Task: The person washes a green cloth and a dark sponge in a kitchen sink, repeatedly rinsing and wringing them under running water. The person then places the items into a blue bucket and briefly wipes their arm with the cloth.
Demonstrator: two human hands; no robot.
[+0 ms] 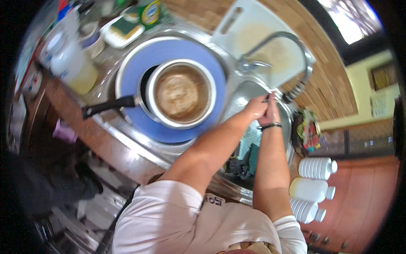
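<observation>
My left hand (255, 107) and my right hand (271, 111) are pressed together over the right basin (242, 90) of a stainless steel sink. Their fingers overlap and blur, and I see no object between them. Both look wet. A dark bracelet (271, 125) circles my right wrist. Beyond my hands the chrome gooseneck faucet (304, 50) arches, its spout end (289, 96) just to their right. In the left basin sits a blue round basin (133, 79) with a white rim. A black-handled pan (111, 105) rests in it, and a metal pot (182, 92) with a brown-stained inside lies over the pan.
A white cutting board (233, 39) lies on the wooden counter (333, 85) behind the faucet. At left stand a jug of yellowish liquid (74, 68) and a sponge (128, 27) on a white dish. Several white bottles (312, 190) stand at right. Dark plastic (242, 170) lies in the right basin.
</observation>
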